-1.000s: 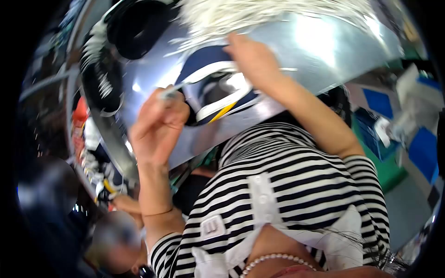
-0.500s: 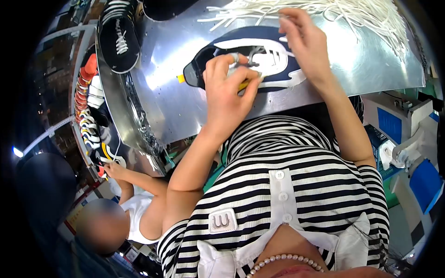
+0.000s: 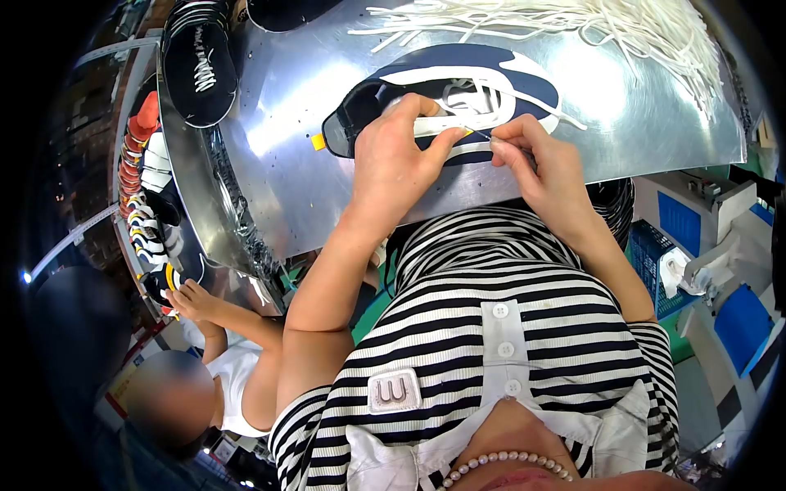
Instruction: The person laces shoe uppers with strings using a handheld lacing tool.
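A navy-and-white sneaker [image 3: 434, 57] lies on the metal table, its toe to the right and a yellow tab [image 3: 318, 142] at its heel. My left hand [image 3: 397, 151] is closed over the near side of the opening, fingers curled inside and thumb on the outer edge. By that thumb shows a small bit of yellow, with a thin dark needle-like piece [image 3: 481, 134] running from it toward my right hand [image 3: 536, 159]. Thumb and forefinger of that hand pinch the piece's end. A white shoelace [image 3: 550, 112] crosses the sneaker's front, its loose end past the toe.
A heap of white shoelaces [image 3: 647, 49] covers the back right of the metal table [image 3: 278, 196]. Black shoes [image 3: 199, 78] stand at the back left. Farther left, a co-worker's hand [image 3: 192, 300] touches a shoe beside a row of colourful shoes. A blue crate [image 3: 651, 254] stands at right.
My right hand has come down from above the toe to the near side of the sneaker, beside my left thumb. The loose lace end now lies past the toe. My left hand stays on the sneaker.
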The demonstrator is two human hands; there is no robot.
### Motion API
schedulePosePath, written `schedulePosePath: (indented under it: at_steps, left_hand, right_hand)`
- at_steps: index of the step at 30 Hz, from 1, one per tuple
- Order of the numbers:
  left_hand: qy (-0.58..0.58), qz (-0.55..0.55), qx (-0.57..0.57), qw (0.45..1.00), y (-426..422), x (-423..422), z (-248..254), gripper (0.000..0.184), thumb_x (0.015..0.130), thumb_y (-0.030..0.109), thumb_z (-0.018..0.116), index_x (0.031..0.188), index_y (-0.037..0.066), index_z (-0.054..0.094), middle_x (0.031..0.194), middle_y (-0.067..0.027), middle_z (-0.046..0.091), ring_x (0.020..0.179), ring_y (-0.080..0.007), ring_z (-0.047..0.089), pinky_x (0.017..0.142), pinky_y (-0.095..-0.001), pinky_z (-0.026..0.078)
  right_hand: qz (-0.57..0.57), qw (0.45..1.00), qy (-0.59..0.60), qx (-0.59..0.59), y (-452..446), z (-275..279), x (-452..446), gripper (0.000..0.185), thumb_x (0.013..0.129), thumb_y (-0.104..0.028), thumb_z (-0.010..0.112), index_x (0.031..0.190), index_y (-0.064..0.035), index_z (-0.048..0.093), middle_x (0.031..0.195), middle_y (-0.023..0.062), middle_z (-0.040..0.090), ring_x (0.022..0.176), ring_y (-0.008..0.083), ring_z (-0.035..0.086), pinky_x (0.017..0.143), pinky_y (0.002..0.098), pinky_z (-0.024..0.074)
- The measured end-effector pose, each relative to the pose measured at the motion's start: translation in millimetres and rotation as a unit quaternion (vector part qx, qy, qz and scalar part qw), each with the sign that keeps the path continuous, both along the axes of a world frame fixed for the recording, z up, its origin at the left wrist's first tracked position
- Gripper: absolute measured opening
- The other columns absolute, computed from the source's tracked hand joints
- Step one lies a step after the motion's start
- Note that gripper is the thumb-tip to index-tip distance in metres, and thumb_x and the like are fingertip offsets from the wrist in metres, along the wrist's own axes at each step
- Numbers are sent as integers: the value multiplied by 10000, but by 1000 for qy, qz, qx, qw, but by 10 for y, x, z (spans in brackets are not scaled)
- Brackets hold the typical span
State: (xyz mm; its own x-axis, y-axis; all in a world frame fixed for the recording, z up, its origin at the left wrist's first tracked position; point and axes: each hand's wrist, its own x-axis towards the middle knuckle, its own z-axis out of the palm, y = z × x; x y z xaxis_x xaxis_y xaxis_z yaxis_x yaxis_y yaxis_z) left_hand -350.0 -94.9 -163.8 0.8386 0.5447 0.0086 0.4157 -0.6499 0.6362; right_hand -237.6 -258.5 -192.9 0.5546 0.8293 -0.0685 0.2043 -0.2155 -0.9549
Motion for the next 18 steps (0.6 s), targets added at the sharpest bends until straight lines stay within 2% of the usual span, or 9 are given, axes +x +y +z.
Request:
schedulePosePath:
  at_steps: [2,5,8,11,13,14,15,17,18]
  left_hand:
    - [-13,-1,-17,1000,8,-2,-23,282,775,202,796,911,3,648,762,-105,677,641,-239,655,607,-306,503]
    - [-92,-65,44,993,-15,-16,-106,240,777,163,793,891,10,647,753,-125,665,627,-254,649,594,-315,498]
    - [-120,-89,49,988,-69,-63,-162,199,771,114,791,879,25,649,753,-124,660,639,-265,649,566,-323,487]
    - [-134,-99,67,984,-64,-89,-174,189,777,103,786,867,31,636,753,-117,647,634,-270,638,548,-328,476]
    - [-134,-93,81,983,-89,-120,-156,192,781,103,782,864,27,626,747,-115,634,620,-276,628,542,-333,473]
    - [-136,-101,100,981,-103,-136,-150,189,785,94,774,854,27,611,732,-106,604,605,-274,601,536,-338,456]
    - [-146,-111,113,977,-98,-141,-173,186,783,86,771,852,27,609,729,-103,598,606,-272,593,539,-340,451]
    - [-165,-129,137,968,-113,-149,-233,181,781,72,766,850,27,605,721,-98,585,608,-269,576,544,-344,443]
    - [-171,-137,147,965,-138,-141,-222,190,760,50,769,847,34,601,715,-92,574,614,-266,561,551,-347,433]
  right_hand:
    - [3,1000,-10,-16,32,25,12,135,952,-134,591,969,-6,553,747,123,671,673,242,676,609,324,497]
    - [28,999,26,-8,61,-8,63,121,950,-112,578,965,-3,528,728,123,665,666,222,673,618,317,501]
    - [-41,975,218,-12,281,-65,-33,113,949,-91,560,984,-2,500,723,122,661,661,202,667,630,304,502]
    - [1,989,132,-60,327,7,-43,159,956,-145,561,1014,-15,489,761,127,669,697,229,678,650,328,505]
    - [43,995,11,-95,148,107,73,211,941,-199,596,1045,-41,503,771,123,674,720,260,682,658,355,504]
    - [83,989,-48,-110,27,191,176,240,912,-222,639,1057,-66,528,781,114,678,716,274,681,655,364,502]
    - [71,987,-71,-129,-44,323,239,211,894,-202,652,1042,-71,577,794,109,680,699,257,678,655,355,503]
    - [-9,996,-90,-29,5,393,276,169,887,-181,656,1005,-65,622,799,114,682,680,240,674,636,356,500]
    - [39,994,-98,17,90,444,261,154,885,-165,645,994,-58,631,788,119,678,665,250,665,625,362,500]
